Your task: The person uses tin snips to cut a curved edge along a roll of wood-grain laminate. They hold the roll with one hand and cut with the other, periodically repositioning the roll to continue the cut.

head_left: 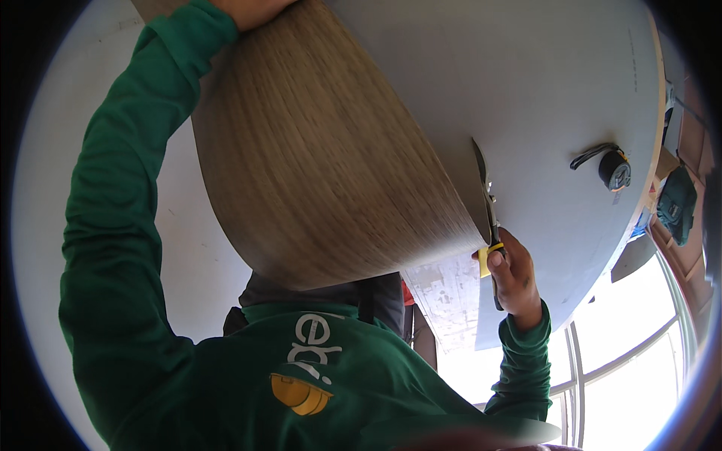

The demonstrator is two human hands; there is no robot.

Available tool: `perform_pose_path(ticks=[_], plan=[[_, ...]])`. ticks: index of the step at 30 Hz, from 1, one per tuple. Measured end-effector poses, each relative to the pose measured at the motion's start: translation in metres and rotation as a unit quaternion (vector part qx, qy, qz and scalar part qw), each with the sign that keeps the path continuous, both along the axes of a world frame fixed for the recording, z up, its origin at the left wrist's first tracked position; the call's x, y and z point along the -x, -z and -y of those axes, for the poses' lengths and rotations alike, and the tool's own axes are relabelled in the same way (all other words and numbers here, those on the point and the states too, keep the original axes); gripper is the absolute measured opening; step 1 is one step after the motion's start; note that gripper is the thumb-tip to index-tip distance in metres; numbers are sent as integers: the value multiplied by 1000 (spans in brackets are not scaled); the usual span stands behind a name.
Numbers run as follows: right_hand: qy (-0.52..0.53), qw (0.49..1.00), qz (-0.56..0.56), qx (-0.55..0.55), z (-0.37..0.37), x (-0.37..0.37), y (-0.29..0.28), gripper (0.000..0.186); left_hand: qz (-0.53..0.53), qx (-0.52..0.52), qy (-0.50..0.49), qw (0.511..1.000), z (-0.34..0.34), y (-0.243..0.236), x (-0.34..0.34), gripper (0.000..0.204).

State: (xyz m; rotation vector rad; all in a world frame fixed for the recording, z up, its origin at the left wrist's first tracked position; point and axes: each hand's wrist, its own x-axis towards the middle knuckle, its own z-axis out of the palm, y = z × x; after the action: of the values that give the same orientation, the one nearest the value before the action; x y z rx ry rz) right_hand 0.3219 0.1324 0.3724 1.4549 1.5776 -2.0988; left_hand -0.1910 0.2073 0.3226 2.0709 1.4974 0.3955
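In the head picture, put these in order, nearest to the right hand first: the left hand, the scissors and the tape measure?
From the right hand:
1. Scissors: held in it.
2. Tape measure: up and to the right.
3. Left hand: farthest, at the top edge, left of centre.

Black tape measure with dark strap on grey surface, bright window at lower right.
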Motion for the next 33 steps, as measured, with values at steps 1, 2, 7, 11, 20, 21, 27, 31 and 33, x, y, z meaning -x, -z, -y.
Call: perform_pose_path(ticks=[1,2,7,11,20,21,27,31,33], plan=[[2,1000,1,1,1,3,-1,66,-2,-2,1,1000,2,0,0,54],[6,1000,10,-1,1,5,-3,68,-10,3,-2,1000,2,0,1,54],[36,999,17,-2,1,16,-5,77,22,6,0,1000,-1,5,3,55],[15,999,27,37,-7,13,-6,74,-5,26,-8,1000,-5,5,2,56],[20,999,28,35,-1,6,-2,59,-4,3,-3,1000,8,4,5,56],[6,999,34,31,0,2,-3,58,-4,1,-14,1000,16,5,3,56],[3,999,26,31,-2,3,-4,55,6,14,-31,999,23,1,-1,56],[9,1000,13,7,-9,15,-3,58,-7,28,-21,999,11,-2,-1,56],[10,1000,16,13,-13,19,-5,58,-5,32,-19,999,10,-2,-1,56]])
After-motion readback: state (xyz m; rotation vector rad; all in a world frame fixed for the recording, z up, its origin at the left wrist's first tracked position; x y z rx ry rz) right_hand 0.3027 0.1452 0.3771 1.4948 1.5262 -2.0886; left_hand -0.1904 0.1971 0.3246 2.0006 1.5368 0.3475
